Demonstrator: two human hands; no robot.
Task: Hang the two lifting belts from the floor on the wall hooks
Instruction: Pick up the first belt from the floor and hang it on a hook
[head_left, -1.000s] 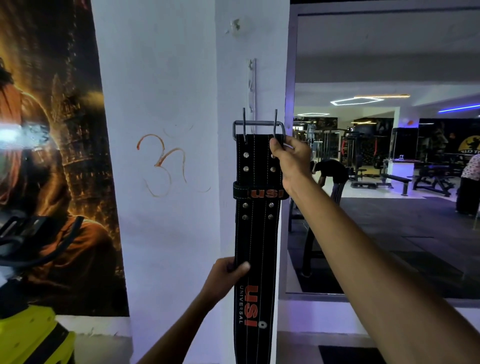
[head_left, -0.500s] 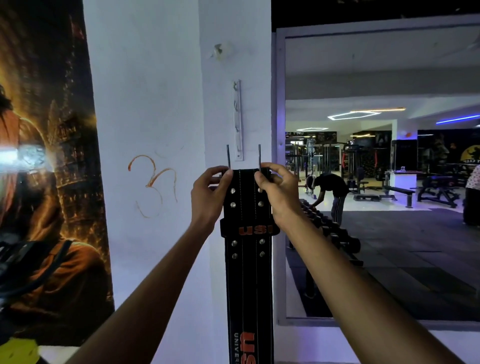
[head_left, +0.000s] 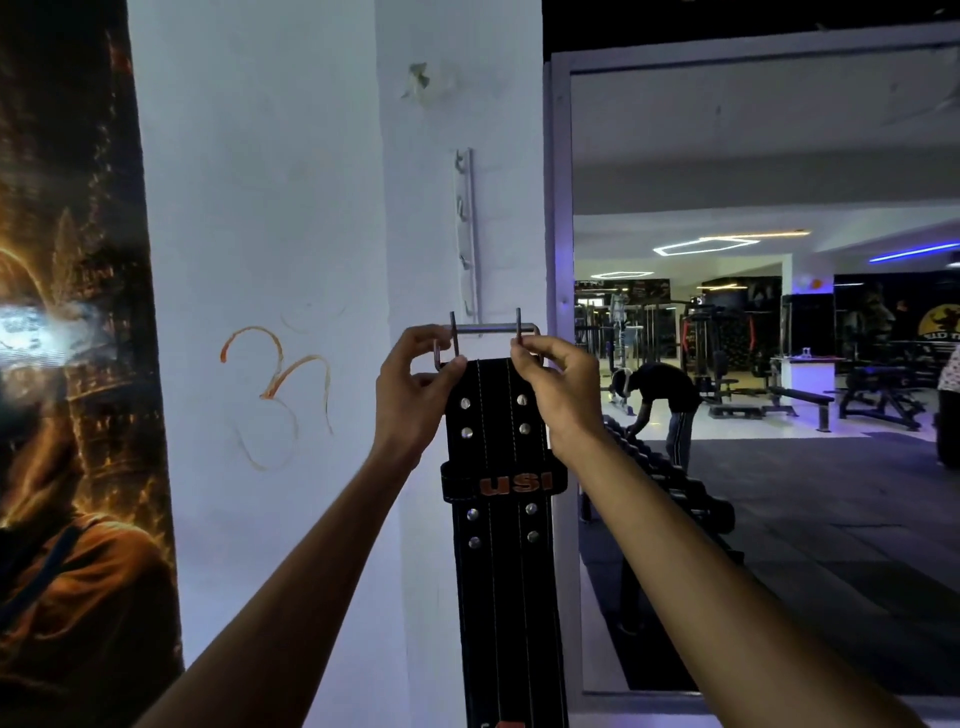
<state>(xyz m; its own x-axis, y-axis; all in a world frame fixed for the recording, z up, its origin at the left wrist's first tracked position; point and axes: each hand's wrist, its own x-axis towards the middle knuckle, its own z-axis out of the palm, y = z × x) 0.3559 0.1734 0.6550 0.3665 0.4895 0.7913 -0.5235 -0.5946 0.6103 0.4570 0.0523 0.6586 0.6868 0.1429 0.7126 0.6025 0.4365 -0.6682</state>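
A black leather lifting belt (head_left: 498, 545) with orange "USI" lettering hangs straight down in front of a white pillar. Its metal buckle (head_left: 493, 332), with two prongs pointing up, is at the top. My left hand (head_left: 415, 384) pinches the buckle's left side and my right hand (head_left: 556, 384) pinches its right side. The buckle's top bar sits at the bottom end of a vertical white hook rail (head_left: 466, 234) screwed to the pillar. Whether the buckle rests on a hook cannot be told. A second belt is not in view.
A large wall mirror (head_left: 753, 156) to the right reflects a gym with a dumbbell rack (head_left: 670, 483), benches and a bending person (head_left: 665, 395). A dark poster (head_left: 67, 364) covers the wall at left. An orange symbol (head_left: 275, 384) is drawn on the pillar.
My left hand moved from the belt's lower part up to the buckle. Both hands now hold the buckle up at the bottom end of the hook rail.
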